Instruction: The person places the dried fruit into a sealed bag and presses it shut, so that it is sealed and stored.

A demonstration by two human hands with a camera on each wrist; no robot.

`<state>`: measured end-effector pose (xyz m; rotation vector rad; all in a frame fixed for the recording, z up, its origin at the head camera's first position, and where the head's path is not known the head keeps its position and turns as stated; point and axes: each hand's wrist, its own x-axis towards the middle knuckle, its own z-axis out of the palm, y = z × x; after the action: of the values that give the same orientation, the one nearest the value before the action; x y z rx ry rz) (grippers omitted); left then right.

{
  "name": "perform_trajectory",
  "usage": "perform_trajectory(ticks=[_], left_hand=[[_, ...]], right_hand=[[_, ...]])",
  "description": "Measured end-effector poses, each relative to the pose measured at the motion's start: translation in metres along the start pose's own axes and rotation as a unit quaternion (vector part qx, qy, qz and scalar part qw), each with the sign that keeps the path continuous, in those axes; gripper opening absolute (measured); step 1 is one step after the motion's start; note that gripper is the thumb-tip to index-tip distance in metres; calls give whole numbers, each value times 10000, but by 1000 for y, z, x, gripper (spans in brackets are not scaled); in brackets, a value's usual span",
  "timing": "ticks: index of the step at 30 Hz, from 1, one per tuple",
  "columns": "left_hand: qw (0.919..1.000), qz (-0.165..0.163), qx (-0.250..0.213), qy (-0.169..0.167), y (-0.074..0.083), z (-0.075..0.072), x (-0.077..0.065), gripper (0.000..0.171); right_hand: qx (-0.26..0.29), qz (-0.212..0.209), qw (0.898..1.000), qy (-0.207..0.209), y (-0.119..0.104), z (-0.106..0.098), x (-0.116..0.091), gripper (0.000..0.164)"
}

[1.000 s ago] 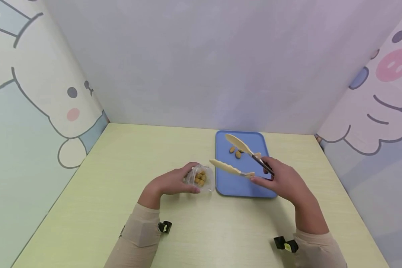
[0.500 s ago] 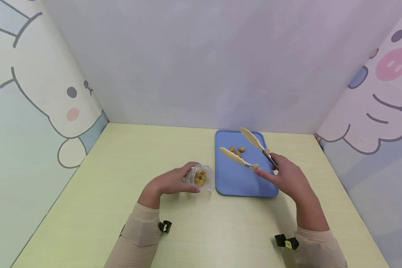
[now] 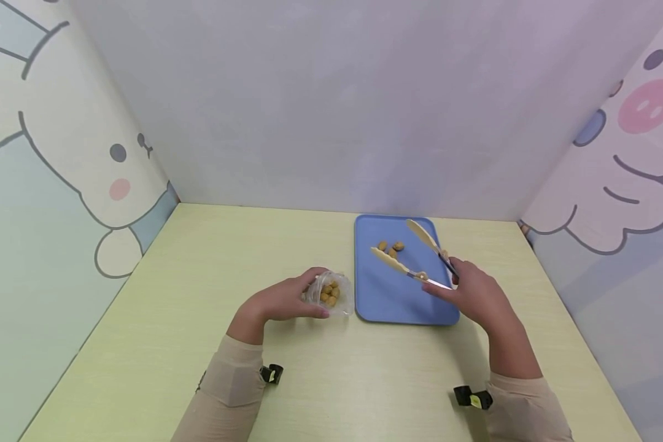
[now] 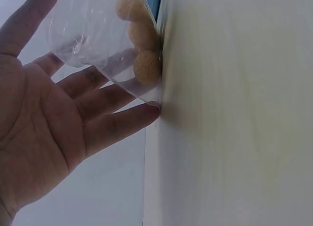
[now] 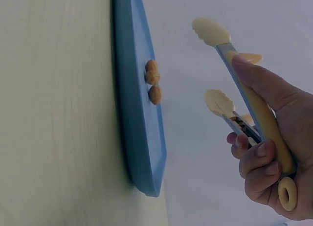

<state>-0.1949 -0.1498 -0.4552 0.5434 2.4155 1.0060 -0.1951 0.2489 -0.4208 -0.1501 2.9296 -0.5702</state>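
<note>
On the left, my left hand holds a clear plastic cup between thumb and fingers. Its mouth is tipped toward the right, and several round light-brown pieces, like nuts, lie inside. In the left wrist view the fingers are behind and under the cup. My right hand grips a pair of tongs with cream tips, their two arms spread apart and nothing between them. They hover over a blue tray, where three brown nut-like pieces lie grouped.
The tray stands right of the cup on a pale yellow table. A plain back wall rises behind the table. Side walls with cartoon animals flank it.
My right hand and the tongs have shifted right over the tray, away from the cup, leaving the three pieces on the tray more visible. The left hand and cup have stayed put.
</note>
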Motion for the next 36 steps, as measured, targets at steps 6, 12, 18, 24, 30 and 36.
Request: perform_trajectory(ticks=[6,12,18,24,30,36], left_hand=[[10000,31,-24,-13,-1,0,0,88],[10000,49,11,-16,-1,0,0,88],[10000,97,-11,-10,-1,0,-1,88],[9999,104,-35,-16,0,1,-1,87],[10000,47,1,-10,0,1,-1,87],[10000,55,53,-12,-1,1,-1,87]], right_hand=[[-227,91,9997,-7,5,5,3,93],[-377,305,9987,-145,5,7,4,86],[-512,339,9979,-191,2,8,3,77],[-596,230,9979,-63,2,9,1,61],[-641,95,9979,64,3,9,0,51],[-698,46,9975,77,3,12,1,49]])
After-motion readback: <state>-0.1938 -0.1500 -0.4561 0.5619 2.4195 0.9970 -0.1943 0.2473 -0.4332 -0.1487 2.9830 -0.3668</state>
